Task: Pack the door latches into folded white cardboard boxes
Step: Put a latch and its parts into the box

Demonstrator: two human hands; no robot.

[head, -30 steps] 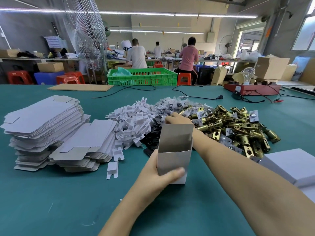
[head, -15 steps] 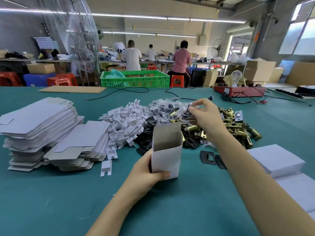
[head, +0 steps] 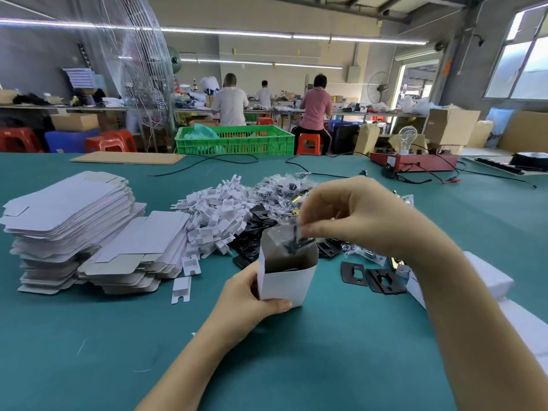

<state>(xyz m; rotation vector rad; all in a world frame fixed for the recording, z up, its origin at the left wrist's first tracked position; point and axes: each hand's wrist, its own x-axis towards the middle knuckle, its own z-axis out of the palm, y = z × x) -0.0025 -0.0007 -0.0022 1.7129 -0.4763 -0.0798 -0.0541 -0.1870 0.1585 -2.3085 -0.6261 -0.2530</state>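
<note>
— Head view: how is the box (head: 286,274) held?

— It is gripped upright on the green table (head: 326,366) by the left hand (head: 252,301), mouth open upward.

— And the right hand (head: 353,215)?

— A small clear bag of dark parts (head: 296,240) is pinched in its fingertips, directly over the mouth, hanging roughly vertical and partly inside.

— What is the drop judged to turn on?

— The bag being kept inside the rim; the latch pile (head: 296,200) lies just behind.

The big teal-covered table (head: 326,366) has stacks of flat white box blanks (head: 74,226) on the left, a heap of white plastic clips (head: 219,215), loose black plates (head: 370,275), a brown cardboard sheet (head: 127,158), a green crate (head: 234,140) and a red device (head: 413,162) at the back.
</note>
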